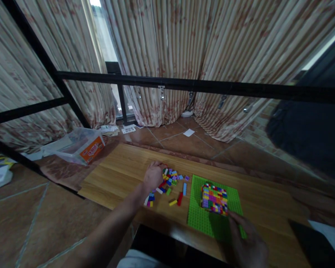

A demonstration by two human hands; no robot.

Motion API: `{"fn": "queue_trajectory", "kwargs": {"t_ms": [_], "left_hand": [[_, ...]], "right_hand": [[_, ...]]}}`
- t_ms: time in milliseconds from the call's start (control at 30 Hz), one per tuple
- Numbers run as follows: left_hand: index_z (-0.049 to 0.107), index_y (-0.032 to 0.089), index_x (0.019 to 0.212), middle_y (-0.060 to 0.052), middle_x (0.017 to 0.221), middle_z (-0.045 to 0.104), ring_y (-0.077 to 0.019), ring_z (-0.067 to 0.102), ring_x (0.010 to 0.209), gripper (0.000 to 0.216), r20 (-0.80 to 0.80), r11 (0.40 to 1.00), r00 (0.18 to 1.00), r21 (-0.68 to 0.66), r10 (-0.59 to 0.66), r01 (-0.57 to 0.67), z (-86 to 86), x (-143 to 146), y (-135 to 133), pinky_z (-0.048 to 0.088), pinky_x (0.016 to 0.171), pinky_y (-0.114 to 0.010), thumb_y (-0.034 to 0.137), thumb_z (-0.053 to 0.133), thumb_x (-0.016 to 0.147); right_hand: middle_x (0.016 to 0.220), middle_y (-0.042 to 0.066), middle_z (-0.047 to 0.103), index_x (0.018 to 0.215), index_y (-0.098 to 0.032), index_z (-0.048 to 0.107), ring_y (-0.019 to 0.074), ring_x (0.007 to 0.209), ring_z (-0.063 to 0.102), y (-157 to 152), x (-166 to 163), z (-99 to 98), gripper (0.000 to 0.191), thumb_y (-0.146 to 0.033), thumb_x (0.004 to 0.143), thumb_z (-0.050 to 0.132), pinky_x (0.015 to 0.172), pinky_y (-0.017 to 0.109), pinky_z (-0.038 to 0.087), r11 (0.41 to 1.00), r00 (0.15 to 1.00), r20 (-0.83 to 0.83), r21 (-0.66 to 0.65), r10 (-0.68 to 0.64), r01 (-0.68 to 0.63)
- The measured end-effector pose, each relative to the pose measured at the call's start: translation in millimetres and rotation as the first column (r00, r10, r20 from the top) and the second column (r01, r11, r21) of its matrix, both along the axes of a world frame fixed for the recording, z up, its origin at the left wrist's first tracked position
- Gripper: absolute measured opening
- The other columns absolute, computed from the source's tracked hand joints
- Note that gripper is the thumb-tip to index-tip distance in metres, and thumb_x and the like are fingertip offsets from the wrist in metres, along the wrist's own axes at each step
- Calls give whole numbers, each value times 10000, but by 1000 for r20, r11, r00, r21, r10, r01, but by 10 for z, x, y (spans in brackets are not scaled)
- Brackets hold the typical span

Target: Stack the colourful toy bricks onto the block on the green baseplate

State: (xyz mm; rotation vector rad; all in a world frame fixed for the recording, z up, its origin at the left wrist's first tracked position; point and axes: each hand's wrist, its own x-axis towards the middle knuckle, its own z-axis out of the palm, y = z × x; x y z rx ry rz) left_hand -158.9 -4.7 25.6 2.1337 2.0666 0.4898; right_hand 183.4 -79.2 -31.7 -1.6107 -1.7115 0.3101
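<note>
My left hand [153,175] reaches down at the far left edge of a heap of loose toy building bricks [170,179]. Its fingers are curled and closed, and what they hold, if anything, is hidden; a bit of red shows by the fingertips. On the green baseplate [197,216] sits a block built of many-coloured bricks [213,199]. My right hand [249,240] lies at the near right of that block, fingers stretched out and apart, one fingertip at its corner. A red brick [180,198], a blue brick [184,189] and a yellow brick [173,203] lie between heap and baseplate.
The wooden board [114,167] carries everything I handle. Beyond its left end stands a clear plastic box [80,143] with an orange label. A black metal bar [178,82] crosses ahead, before striped curtains [167,44]. A dark flat object [309,238] lies at right.
</note>
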Motion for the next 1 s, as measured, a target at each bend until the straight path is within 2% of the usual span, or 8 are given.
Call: {"fn": "queue_trajectory", "kwargs": {"t_ms": [267,467,833,933,1000], "left_hand": [[651,246,1041,-39,1139,614,-196,497,1077,287,35,992,992,-24,-121,122,5,62,159,364,980,-339,186,493,809],[660,208,935,-51,1020,642,-195,533,996,199,78,992,990,-40,-117,120,-35,123,193,393,936,-325,184,532,785],[643,226,854,-24,908,677,-192,589,928,144,248,997,966,21,-74,71,8,138,-39,404,921,-342,150,545,780],[636,217,913,-30,936,685,-178,612,912,156,335,998,940,36,-67,58,49,237,-157,441,875,-315,210,498,840],[622,204,951,-28,934,690,-155,629,871,202,453,997,888,29,-79,74,71,385,-261,475,810,-278,266,443,881]], "right_hand": [[1040,96,696,981,-216,679,281,936,663,-52,58,-35,495,-606,842,408,817,435,535,999,1000,-15,-53,-3,2],[1057,92,698,983,-217,684,279,955,661,-89,79,-62,464,-586,828,448,837,420,532,997,998,-63,-81,-16,11],[1057,88,698,948,-209,698,271,982,652,-130,18,-28,427,-555,790,504,893,414,506,985,974,-213,-164,-81,46],[1033,87,700,932,-210,697,268,978,649,-142,-32,35,387,-527,795,521,893,427,502,988,965,-250,-151,-80,43],[1032,84,695,949,-215,693,255,985,642,-159,-117,125,348,-491,815,529,898,424,496,991,963,-265,-134,-52,17]]}}
